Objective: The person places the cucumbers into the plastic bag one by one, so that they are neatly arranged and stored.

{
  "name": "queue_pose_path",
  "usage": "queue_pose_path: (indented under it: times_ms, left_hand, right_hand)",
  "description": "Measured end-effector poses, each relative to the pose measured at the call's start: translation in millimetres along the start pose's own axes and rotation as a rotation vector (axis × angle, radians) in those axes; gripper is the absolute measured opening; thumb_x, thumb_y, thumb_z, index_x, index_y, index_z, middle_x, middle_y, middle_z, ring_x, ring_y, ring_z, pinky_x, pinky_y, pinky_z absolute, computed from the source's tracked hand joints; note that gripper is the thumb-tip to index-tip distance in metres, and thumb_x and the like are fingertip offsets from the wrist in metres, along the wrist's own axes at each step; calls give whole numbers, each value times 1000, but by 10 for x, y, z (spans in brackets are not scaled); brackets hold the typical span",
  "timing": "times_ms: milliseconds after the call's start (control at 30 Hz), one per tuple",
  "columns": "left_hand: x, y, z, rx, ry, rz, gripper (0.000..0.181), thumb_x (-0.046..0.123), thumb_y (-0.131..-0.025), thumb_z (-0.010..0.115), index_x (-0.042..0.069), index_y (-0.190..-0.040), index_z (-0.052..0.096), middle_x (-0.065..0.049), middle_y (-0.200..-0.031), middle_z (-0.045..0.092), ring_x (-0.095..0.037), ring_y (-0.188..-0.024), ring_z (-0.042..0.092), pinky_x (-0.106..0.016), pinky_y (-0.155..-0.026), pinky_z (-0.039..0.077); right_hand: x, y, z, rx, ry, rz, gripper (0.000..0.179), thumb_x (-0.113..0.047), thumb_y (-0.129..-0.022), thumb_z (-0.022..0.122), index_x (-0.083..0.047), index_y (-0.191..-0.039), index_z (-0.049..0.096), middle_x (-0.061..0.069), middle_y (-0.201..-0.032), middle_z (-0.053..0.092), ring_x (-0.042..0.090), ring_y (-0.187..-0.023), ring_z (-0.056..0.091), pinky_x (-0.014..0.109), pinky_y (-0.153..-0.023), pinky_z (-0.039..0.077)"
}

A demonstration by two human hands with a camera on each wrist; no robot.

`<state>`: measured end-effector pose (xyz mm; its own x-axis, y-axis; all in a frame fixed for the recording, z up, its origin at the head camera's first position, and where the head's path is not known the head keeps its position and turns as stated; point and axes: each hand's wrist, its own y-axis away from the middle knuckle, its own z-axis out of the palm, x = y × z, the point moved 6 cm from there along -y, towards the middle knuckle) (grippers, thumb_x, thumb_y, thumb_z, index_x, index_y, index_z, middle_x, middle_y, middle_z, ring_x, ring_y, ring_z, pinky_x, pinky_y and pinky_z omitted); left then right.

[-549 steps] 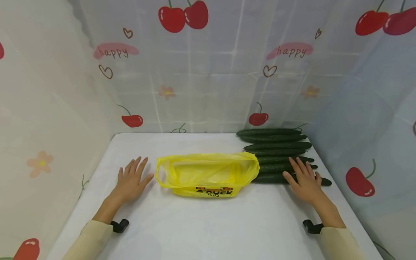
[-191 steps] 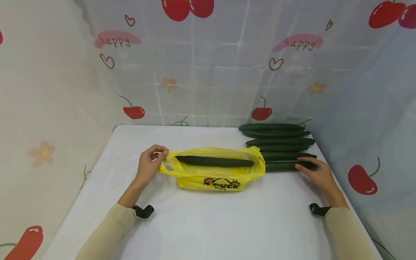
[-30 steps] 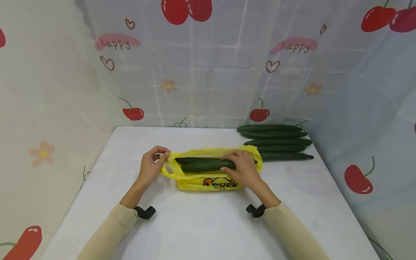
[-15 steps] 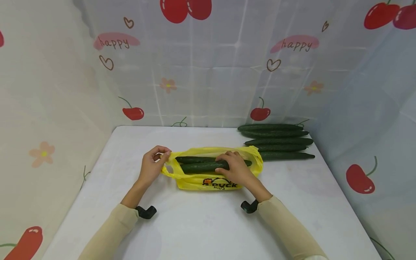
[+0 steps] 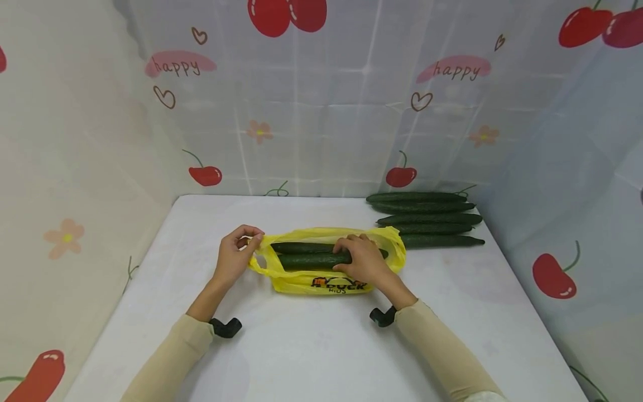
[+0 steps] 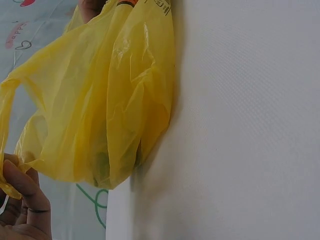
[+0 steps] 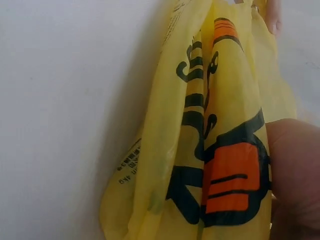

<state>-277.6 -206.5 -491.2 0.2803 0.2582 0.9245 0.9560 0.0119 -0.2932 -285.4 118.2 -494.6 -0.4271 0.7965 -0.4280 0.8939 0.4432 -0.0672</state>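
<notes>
A yellow plastic bag (image 5: pixel 296 286) lies on its base at mid-table, its mouth spread toward the camera. My left hand (image 5: pixel 233 257) pinches the handle at the bag's left end; the left wrist view shows thumb and fingers (image 6: pixel 30 192) on the thin plastic. Inside the bag are two cucumbers, side by side: a rear cucumber (image 5: pixel 296 247) and a front cucumber (image 5: pixel 306 261). My right hand (image 5: pixel 366 261) reaches into the mouth and grips the front cucumber near its right part, covering that stretch. In the right wrist view, the printed bag side (image 7: pixel 235 165) hides the cucumbers.
Several more cucumbers (image 5: pixel 442 241) lie in a row at the back right, the nearest partly behind the bag's right end. A white cloth covers the table (image 5: pixel 311 346). Printed curtains (image 5: pixel 321 145) stand behind and at both sides.
Earlier, both hands were apart from the bag, which held nothing; later one cucumber lay inside. Within the last second my right hand shifted slightly left, with the second cucumber settling lower. The left hand stays put.
</notes>
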Motion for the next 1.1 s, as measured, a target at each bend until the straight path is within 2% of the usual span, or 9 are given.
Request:
queue_pose_path:
  times_ms: [200, 600, 767, 900, 1033, 1100]
  left_hand:
    - [-18, 14, -6, 0, -8, -6, 22, 26, -107, 71, 5, -113, 75, -15, -111, 73, -12, -79, 64, -17, -73, 53]
    - [-2, 12, -17, 9, 4, -12, 22, 25, -106, 71, 4, -113, 75, -15, -110, 72, -12, -77, 64, -18, -68, 52]
    - [-5, 16, -11, 0, 3, -4, 22, 23, -107, 70, 3, -114, 74, -14, -110, 72, -12, -77, 64, -18, -67, 52]
    - [-22, 10, -17, 0, -1, -8, 22, 25, -107, 70, 5, -114, 74, -12, -109, 72, -11, -77, 64, -18, -67, 52]
    - [-32, 8, -24, 1, -5, -15, 21, 26, -107, 71, 6, -114, 74, -12, -110, 72, -11, -78, 64, -18, -68, 52]
    - [-31, 10, -22, -1, -7, -14, 22, 26, -107, 70, 6, -114, 74, -12, -110, 71, -11, -78, 63, -18, -69, 52]
  right_hand:
    - [27, 10, 52, -13, -24, 38, 33, -35, -91, 89, -22, -119, 77, -1, -111, 75, 19, -102, 67, 43, -92, 58]
    - [40, 62, -36, 18, -22, 58, 31, -35, -93, 87, -23, -119, 76, 1, -114, 75, 23, -108, 68, 47, -95, 58]
    - [58, 185, -256, 53, -77, 31, 32, -36, -95, 85, -19, -121, 76, 1, -114, 75, 19, -103, 68, 42, -93, 58]
    - [139, 303, -478, 13, -217, 9, 32, -34, -96, 83, -16, -121, 76, 0, -113, 75, 15, -98, 66, 37, -90, 58]
    - [346, 434, -725, 29, -351, 15, 29, -31, -98, 81, -15, -122, 76, 1, -111, 76, 17, -97, 70, 32, -88, 60]
    - [501, 500, -853, 82, -343, 33, 27, -31, -99, 81, -16, -121, 76, 2, -110, 77, 18, -96, 71, 29, -86, 60]
